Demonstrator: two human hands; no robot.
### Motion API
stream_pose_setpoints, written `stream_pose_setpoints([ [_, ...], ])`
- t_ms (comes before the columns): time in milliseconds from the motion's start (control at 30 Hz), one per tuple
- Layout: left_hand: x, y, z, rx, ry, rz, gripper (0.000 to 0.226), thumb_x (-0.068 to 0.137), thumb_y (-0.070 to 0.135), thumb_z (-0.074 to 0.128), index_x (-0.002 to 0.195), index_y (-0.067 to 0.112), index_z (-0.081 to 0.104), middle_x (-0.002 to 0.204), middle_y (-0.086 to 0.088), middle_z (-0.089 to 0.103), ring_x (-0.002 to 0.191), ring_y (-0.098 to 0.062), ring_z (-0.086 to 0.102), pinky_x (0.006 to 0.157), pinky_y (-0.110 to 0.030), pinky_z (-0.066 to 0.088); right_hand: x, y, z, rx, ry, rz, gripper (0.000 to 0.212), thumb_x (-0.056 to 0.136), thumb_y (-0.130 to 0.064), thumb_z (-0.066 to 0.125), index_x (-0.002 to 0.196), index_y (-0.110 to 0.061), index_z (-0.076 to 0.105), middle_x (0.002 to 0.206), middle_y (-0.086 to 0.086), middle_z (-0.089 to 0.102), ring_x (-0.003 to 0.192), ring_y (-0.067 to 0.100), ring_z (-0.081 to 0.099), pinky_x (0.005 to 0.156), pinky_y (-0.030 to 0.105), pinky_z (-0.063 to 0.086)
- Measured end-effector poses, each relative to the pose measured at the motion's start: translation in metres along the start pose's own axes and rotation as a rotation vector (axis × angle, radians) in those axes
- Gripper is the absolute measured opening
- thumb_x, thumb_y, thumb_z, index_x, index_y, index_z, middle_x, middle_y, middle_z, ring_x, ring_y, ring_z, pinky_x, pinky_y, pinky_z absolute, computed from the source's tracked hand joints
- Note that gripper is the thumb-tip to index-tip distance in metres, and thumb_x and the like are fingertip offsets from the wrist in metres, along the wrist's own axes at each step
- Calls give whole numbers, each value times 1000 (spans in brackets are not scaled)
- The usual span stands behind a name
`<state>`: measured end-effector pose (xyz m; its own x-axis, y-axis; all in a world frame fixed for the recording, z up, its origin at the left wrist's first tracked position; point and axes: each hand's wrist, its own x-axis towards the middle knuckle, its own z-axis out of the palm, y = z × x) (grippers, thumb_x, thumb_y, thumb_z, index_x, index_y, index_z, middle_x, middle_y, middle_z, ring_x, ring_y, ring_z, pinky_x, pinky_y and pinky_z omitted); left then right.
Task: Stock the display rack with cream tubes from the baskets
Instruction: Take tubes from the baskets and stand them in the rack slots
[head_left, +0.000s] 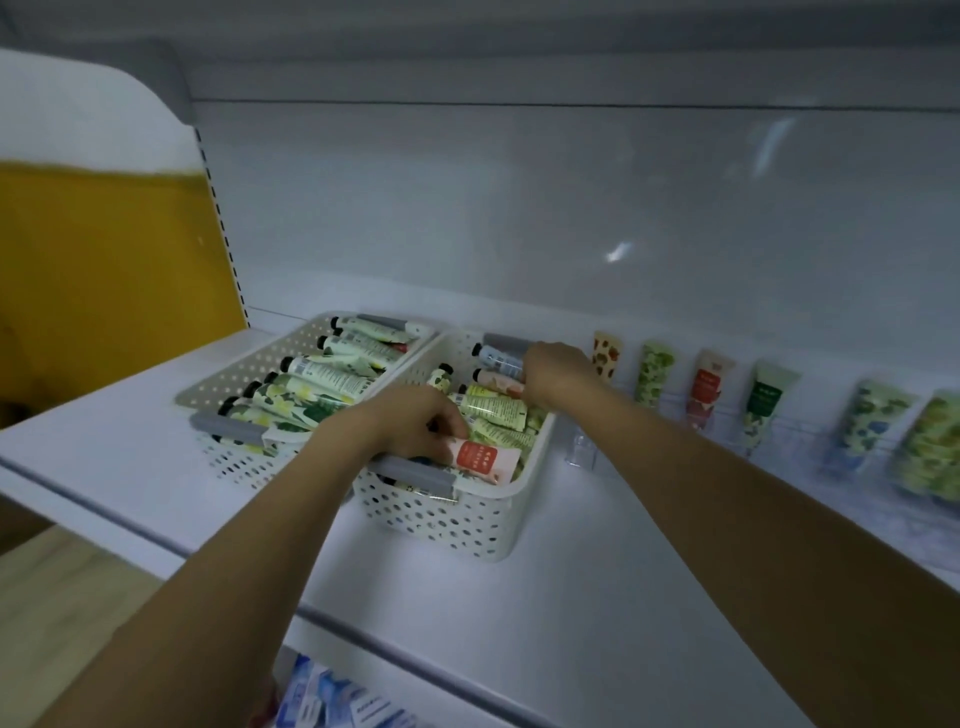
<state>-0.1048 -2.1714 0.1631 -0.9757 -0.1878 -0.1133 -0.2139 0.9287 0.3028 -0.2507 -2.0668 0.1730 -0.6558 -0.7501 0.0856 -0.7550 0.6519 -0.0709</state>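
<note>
Two white perforated baskets with grey handles stand on the white shelf, both full of cream tubes. The left basket (234, 374) is untouched. Both hands are inside the right basket (467, 519). My left hand (415, 423) grips a red-and-white tube (483, 460) near the basket's front. My right hand (553, 371) is curled over tubes at the basket's far end, its fingers on a pale blue tube (496, 358). A clear display rack (582, 449) runs along the back right, with several tubes (706, 387) standing upright in it.
The shelf's back panel (519, 208) rises right behind the baskets. A yellow side panel (104, 260) closes the left end. The shelf's front edge (156, 540) runs diagonally below my arms, and boxed goods (322, 701) lie on the lower shelf.
</note>
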Motion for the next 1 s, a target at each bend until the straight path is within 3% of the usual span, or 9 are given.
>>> stream_pose_setpoints([
  [133, -1, 2, -1, -3, 96, -4, 8, 87, 15, 60, 95, 15, 59, 92, 3, 62, 80, -12, 56, 68, -15, 43, -6, 2, 7, 264, 126, 34, 31, 86, -37, 59, 73, -9, 57, 66, 2, 56, 54, 13, 48, 52, 23, 36],
  [267, -2, -1, -1, -93, 224, -56, 11, 91, 12, 54, 98, 20, 50, 83, -1, 59, 71, -14, 53, 61, -19, 41, -24, 8, 2, 842, 279, 79, 22, 83, -26, 62, 91, -6, 66, 78, 0, 61, 69, 14, 57, 60, 24, 44],
  [367, -1, 2, 0, -15, 49, 3, 23, 91, 12, 53, 110, 20, 62, 98, 4, 63, 82, -10, 55, 76, -20, 44, -41, 19, -7, 1079, 386, 144, 10, 86, -20, 60, 91, -13, 63, 83, -3, 61, 70, 8, 56, 63, 15, 46],
  [433, -2, 4, -2, -15, -14, 22, 22, 89, 19, 59, 109, 22, 66, 107, 7, 64, 94, -9, 57, 90, -26, 43, -49, 33, -11, 1161, 430, 200, 6, 85, -19, 59, 85, -14, 63, 88, 3, 66, 81, 17, 63, 73, 28, 52],
  [500, -2, 5, -5, -18, -44, 35, 25, 86, 27, 63, 110, 27, 66, 106, 12, 64, 97, -8, 58, 93, -27, 43, -59, 46, -14, 1250, 427, 225, 8, 85, -16, 57, 80, -16, 63, 88, 5, 69, 88, 23, 67, 80, 35, 56],
  [600, -3, 3, -6, 15, -67, 20, 29, 84, 23, 65, 113, 26, 66, 111, 10, 66, 100, -10, 59, 96, -32, 45, -77, 65, -20, 1407, 444, 217, 15, 90, -10, 52, 80, -14, 61, 88, 8, 67, 81, 21, 66, 73, 26, 57],
  [700, -6, 5, -6, -35, 3, -29, 21, 86, 19, 63, 106, 20, 65, 106, 0, 67, 95, -18, 62, 85, -29, 50, -94, 86, -19, 1422, 486, 215, 12, 91, -7, 50, 84, -11, 59, 81, 6, 64, 67, 11, 63, 57, 14, 54],
  [800, -18, 18, -13, -346, 229, -41, 14, 88, 19, 59, 102, 17, 63, 95, 0, 67, 87, -18, 64, 67, -18, 48, -109, 111, -15, 1299, 515, 227, 6, 90, -8, 54, 94, -10, 57, 90, 13, 62, 62, 10, 62, 50, 16, 53],
  [1000, 4, 88, -20, -850, 411, 62, 24, 89, 12, 58, 111, 3, 58, 97, -9, 65, 80, -14, 64, 76, -26, 53, -140, 150, -5, 1118, 508, 234, 30, 88, -7, 59, 117, -1, 51, 94, 17, 59, 44, -4, 56, 45, 9, 45],
])
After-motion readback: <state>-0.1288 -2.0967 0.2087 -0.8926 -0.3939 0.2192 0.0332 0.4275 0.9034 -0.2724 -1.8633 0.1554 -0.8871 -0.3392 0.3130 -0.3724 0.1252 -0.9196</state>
